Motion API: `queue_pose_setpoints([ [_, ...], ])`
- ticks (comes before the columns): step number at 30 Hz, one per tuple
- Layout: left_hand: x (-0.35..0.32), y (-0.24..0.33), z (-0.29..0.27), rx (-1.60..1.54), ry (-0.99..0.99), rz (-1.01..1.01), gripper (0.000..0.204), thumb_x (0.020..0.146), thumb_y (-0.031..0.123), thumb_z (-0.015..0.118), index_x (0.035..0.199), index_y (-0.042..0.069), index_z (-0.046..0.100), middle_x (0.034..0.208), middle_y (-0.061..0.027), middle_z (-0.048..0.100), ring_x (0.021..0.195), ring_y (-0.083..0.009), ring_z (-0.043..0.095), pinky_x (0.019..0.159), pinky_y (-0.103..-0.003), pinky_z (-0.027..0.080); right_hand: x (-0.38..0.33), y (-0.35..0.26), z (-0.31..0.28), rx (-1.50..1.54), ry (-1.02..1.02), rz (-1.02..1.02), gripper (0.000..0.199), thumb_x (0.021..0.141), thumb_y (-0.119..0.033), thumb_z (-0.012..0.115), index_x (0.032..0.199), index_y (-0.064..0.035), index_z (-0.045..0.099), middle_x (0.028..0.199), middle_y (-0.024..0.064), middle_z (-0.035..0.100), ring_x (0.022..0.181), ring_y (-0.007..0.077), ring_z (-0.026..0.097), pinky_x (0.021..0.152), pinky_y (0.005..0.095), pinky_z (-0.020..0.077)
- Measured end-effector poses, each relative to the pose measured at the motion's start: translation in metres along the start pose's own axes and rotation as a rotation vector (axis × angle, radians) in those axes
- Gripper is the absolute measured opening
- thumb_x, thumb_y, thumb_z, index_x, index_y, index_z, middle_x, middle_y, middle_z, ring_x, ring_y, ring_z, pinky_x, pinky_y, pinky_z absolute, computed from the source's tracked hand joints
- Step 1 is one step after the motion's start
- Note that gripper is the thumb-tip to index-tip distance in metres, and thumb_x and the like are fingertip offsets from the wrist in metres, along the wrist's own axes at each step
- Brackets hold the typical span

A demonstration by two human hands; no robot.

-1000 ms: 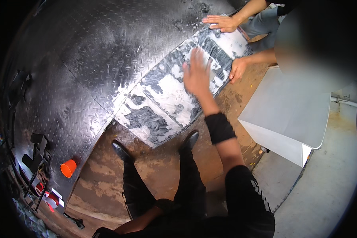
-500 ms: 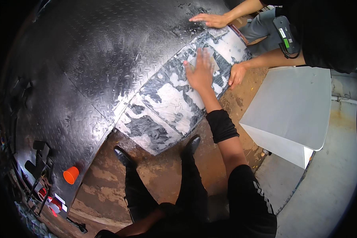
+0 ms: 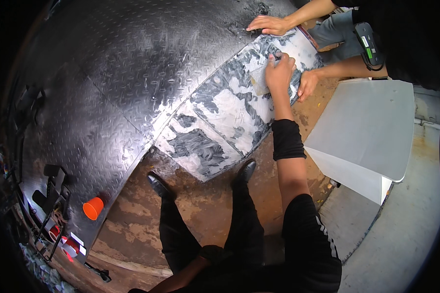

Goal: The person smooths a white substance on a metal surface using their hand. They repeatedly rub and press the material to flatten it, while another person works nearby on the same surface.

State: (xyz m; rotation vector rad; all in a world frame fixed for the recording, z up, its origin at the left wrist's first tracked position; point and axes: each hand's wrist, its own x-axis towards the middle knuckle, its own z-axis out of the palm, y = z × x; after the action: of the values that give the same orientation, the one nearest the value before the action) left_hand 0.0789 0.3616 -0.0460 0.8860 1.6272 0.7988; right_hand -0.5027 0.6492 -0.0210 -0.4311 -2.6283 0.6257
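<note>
Panel (image 3: 230,105) | dark, patchy white smears | right hand (image 3: 279,71) apparently pinching pale sheet (image 3: 258,83) | left hand hidden, can't tell

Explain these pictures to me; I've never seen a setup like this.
There is no machine here: a person works bare-handed. The views come from the left of two fisheye cameras worn on that person's head, looking down, so edges bend and their black shoes show. The right hand appears to grip a thin greyish sheet over a panel patched white and dark grey. The left hand can't be seen. Beside the panel spreads black diamond-plate metal, bearing an orange cup. At upper right, a co-worker's hands are by the panel's far end.
</note>
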Motion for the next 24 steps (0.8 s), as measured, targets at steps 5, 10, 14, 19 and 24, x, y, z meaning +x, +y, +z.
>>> queue_pose_setpoints([
  [5,-0.007,-0.002,0.008,0.102,0.053,0.063,0.035,0.104,0.030,0.036,0.128,0.026,0.061,0.088,-0.0127,0.070,0.077,-0.0304,0.069,0.063,-0.046,0.056,-0.005,-0.004,-0.016,0.400,0.194,-0.211,0.028,0.084,-0.015,0.075,0.108,-0.0055,0.064,0.108,0.0163,0.062,0.105,0.0336,0.056,0.094,0.0420,0.0428],
  [10,-0.011,0.002,0.017,0.169,0.056,0.078,0.035,0.104,0.031,0.036,0.128,0.026,0.062,0.093,-0.0125,0.070,0.080,-0.0308,0.069,0.067,-0.046,0.056,-0.043,-0.006,-0.035,0.420,0.317,-0.013,0.027,0.078,-0.015,0.083,0.097,-0.0022,0.069,0.093,0.0088,0.069,0.089,0.0208,0.061,0.084,0.0331,0.0475],
  [14,-0.008,0.003,0.014,0.093,0.027,0.041,0.034,0.104,0.032,0.037,0.124,0.027,0.063,0.094,-0.0120,0.071,0.082,-0.0317,0.069,0.069,-0.047,0.055,-0.051,0.053,-0.030,0.561,0.285,0.169,0.031,0.076,-0.013,0.087,0.098,0.0005,0.069,0.086,0.0046,0.069,0.080,0.0122,0.061,0.076,0.0254,0.0483],
  [19,-0.012,0.012,0.011,0.110,0.028,-0.022,0.034,0.104,0.036,0.038,0.119,0.026,0.066,0.089,-0.0131,0.071,0.083,-0.0330,0.069,0.073,-0.048,0.055,-0.057,0.048,-0.035,0.062,0.036,0.118,0.037,0.083,-0.026,0.079,0.111,-0.0041,0.069,0.113,0.0164,0.067,0.107,0.0261,0.062,0.092,0.0377,0.0463],
  [24,-0.005,0.012,0.022,0.059,0.075,-0.055,0.038,0.103,0.041,0.040,0.103,0.021,0.072,0.081,-0.0132,0.070,0.080,-0.0335,0.070,0.073,-0.048,0.055,-0.058,0.007,-0.011,-0.263,-0.204,0.279,0.074,0.097,-0.050,0.048,0.148,0.0018,0.036,0.156,0.0285,0.028,0.149,0.0369,0.022,0.119,0.0551,0.0142],
])
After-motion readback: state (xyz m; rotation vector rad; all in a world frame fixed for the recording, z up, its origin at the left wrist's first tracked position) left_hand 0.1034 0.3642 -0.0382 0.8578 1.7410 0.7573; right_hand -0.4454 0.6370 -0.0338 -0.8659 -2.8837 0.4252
